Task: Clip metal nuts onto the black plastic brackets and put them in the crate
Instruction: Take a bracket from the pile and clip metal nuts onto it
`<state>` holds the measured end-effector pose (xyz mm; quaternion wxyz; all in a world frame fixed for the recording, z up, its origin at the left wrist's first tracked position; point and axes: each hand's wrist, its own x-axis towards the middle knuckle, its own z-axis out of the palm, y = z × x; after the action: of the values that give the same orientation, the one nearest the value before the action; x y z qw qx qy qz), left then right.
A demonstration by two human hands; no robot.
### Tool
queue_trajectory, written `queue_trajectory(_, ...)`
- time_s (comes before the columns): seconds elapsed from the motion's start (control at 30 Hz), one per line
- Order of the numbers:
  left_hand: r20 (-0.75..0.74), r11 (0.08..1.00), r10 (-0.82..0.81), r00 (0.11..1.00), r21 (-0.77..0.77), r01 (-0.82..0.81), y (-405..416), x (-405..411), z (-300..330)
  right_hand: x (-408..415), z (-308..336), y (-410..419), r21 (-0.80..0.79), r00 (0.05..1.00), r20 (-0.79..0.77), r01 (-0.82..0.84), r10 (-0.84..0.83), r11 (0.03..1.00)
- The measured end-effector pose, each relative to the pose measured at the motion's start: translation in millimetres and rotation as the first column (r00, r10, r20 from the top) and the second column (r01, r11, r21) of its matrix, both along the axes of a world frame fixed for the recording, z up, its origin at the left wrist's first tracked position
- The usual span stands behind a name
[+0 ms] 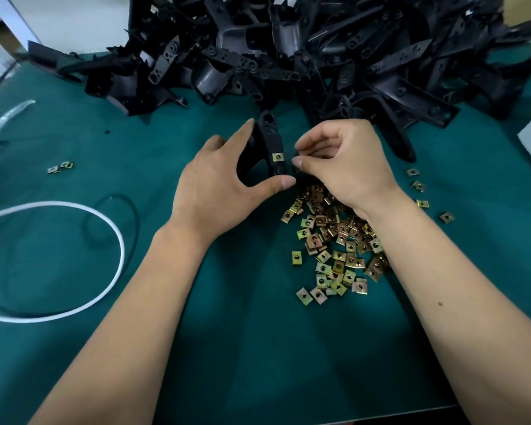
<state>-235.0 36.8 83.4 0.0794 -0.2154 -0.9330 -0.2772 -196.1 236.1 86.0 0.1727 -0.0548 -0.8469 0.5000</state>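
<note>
Two hands work at the middle of the green counter (74, 240). The left hand (215, 185) grips one black bracket (272, 142) between thumb and fingers, holding it upright; one brass nut (277, 157) is already clipped on its face. The right hand (347, 161) has its fingers curled in a pinch just beside the bracket; I cannot tell what it holds. Dozens of loose nuts (334, 246) lie heaped under the right wrist, four strays (420, 204) to the right, two more (60, 167) far left. A big tangle of brackets (288, 50) fills the back edge. One white cord loop (117, 234) lies left, with bare cloth near the front edge.
</note>
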Motion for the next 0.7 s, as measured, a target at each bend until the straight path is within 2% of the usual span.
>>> queue_trajectory(0.13, 0.016, 1.000, 0.003, 1.000, 0.030, -0.003, -1, 0, 0, -1, 0, 1, 0.020, 1.000, -0.012, 0.017, -0.017, 1.000)
queue_trajectory(0.27, 0.026, 0.998, 0.012, 1.000, 0.057, -0.014, -2, -2, 0, 0, 2, -2, 0.136, 0.997, -0.066, 0.058, -0.050, 0.989)
queue_trajectory(0.37, 0.037, 0.995, 0.021, 0.999, 0.094, -0.024, -3, -3, -1, 2, 4, -3, 0.226, 0.995, -0.099, 0.038, -0.016, 0.973)
queue_trajectory(0.47, 0.039, 0.992, 0.035, 0.999, 0.124, -0.040, -5, -5, -1, 4, 6, -4, 0.287, 0.994, -0.040, -0.084, 0.099, 0.954)
queue_trajectory(0.6, 0.043, 0.990, 0.059, 0.997, 0.126, -0.064, -8, -9, 0, 6, 12, -5, 0.468, 0.951, 0.100, -0.305, 0.293, 0.830)
queue_trajectory(0.7, 0.047, 0.989, 0.065, 0.997, 0.133, -0.071, -9, -10, 0, 11, 16, -2, 0.407, 0.848, 0.325, -0.525, 0.419, 0.748)
